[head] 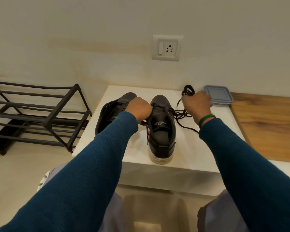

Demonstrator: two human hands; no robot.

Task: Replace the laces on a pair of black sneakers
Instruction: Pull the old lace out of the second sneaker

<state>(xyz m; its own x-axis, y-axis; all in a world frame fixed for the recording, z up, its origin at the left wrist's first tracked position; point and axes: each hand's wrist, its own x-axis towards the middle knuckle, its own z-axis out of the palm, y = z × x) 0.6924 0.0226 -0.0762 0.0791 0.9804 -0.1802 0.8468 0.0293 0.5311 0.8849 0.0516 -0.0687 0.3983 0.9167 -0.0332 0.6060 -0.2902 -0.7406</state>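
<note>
White tabletop [137, 153] against a beige wall [90, 39]; black metal shoe rack [45, 113] at left.
Two black white-soled sneakers, left [110, 113] and right [162, 131], stand on it, toes to the wall. Left hand [139, 108] curls round the right sneaker's loose black lace [182, 114]; right hand [197, 104] grips its bunched end.

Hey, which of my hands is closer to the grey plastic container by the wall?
Right. The right hand, holding a black lace, is just beside the container; the left hand is farther off, at the sneakers.
</note>
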